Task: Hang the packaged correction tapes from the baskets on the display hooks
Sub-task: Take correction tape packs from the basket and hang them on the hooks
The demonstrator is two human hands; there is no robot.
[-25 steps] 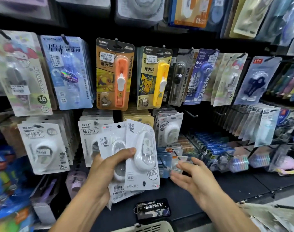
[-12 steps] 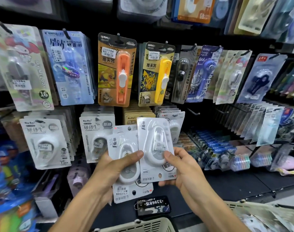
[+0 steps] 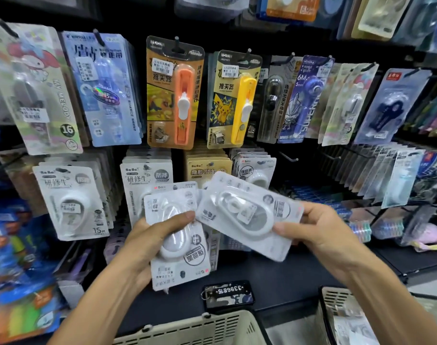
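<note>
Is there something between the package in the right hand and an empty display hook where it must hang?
Nothing visible blocks it. The right hand holds a tilted correction tape package, and a bare hook sticks out up and to the right of it, with open space between. The left hand holds the other packages lower left, out of the path.

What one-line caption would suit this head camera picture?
Each hand, left and right, holds a white packaged correction tape before crowded display hooks.

Bright, even light falls on the central display from the front; the upper shelves and backing recede into shadow. Glare streaks the blister packs. Wide-angle distortion bends the edges, where colours smear and blur.
</note>
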